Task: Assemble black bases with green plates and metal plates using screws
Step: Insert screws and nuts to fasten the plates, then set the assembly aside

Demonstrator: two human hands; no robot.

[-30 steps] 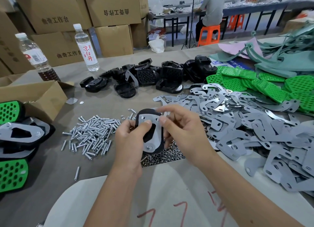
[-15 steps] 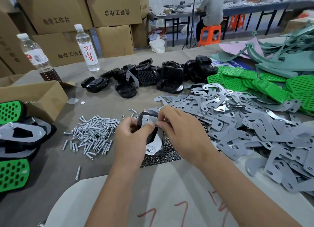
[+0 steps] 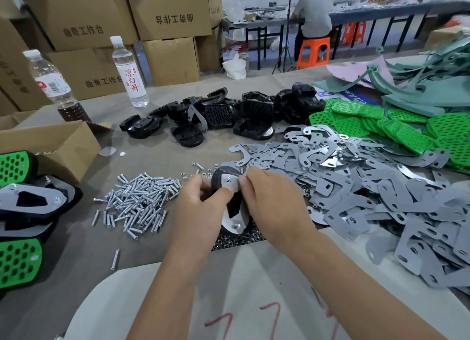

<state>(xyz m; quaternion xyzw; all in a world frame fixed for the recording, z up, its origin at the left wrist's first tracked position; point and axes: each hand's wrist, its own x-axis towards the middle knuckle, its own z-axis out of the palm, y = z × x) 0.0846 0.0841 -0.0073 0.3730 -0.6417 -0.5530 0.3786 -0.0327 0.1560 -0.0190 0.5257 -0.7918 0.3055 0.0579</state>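
Black base (image 3: 232, 204) gripped between both hands (image 3: 198, 207)

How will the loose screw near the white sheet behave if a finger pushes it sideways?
The loose screw looks like a smooth metal cylinder lying flat on the table, so it would probably roll rather than slide. It seems small and rigid, likely light, and perhaps slippery to pinch.

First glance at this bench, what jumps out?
Centre: both hands, left hand and right hand, grip a black base with a metal plate on it. To the right sprawls a big heap of grey metal plates, with bright green plates behind it. Left of the hands lies a pile of screws.
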